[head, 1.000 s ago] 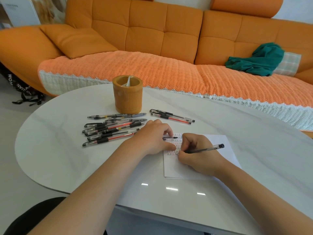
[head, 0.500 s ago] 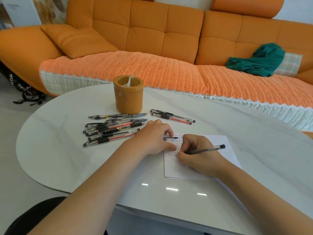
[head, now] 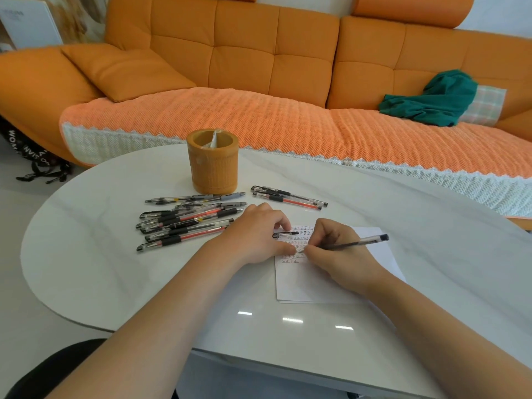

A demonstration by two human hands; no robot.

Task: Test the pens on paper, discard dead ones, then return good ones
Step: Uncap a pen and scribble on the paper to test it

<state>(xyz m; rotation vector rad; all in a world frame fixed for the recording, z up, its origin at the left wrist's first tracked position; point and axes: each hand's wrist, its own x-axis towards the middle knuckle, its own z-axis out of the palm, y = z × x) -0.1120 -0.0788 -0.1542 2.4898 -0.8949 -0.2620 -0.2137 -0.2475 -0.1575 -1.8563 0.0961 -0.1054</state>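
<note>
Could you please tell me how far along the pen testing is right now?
Done: rows of marks cover the top of the paper, and three pens lie apart right of the holder. In hand: the right hand writes with a pen while the left hand pinches a cap. Left: the pile probably awaits testing, and no pen stands in the holder yet.

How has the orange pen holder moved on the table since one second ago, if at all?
No. The pen holder stands at the same spot near the table's far edge, just behind the loose pens.
</note>
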